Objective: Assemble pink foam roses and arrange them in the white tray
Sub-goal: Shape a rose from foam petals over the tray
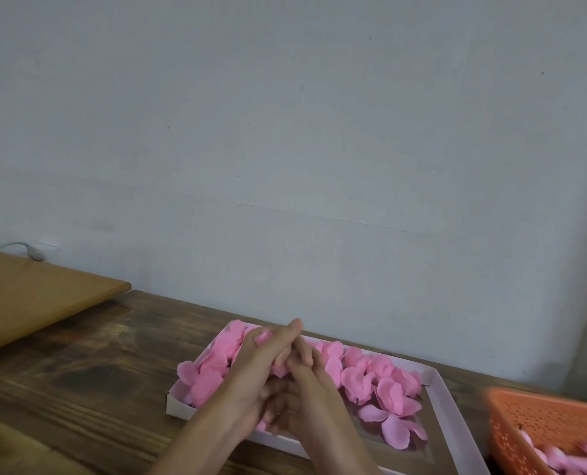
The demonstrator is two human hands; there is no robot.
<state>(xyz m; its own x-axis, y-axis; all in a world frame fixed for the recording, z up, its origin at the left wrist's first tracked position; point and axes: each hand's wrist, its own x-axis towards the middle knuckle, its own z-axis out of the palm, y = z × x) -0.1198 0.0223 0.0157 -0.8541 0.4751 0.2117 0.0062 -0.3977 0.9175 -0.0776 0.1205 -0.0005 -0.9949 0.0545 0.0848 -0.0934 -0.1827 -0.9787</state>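
- Foam rose, part-made: a small pink wad between both hands, above the near-left part of the white tray; mostly hidden and blurred.
- Left hand: fingers laid long over the pink foam and pressed against the right hand; whether they curl round it cannot be told.
- Right hand: fingers curled in on the wad, clamped against the left hand.
- Loose petals: heaped in the tray; more lie in the orange basket at right.
- Handling, judged: very light, soft and springy; thin edges likely crease or tear under a hard pinch, and wrapped layers may spring open if released.
- Hold, judged: pinch at the gathered base, not the petal rims.
- Surface: dark wood, carries tray and basket.
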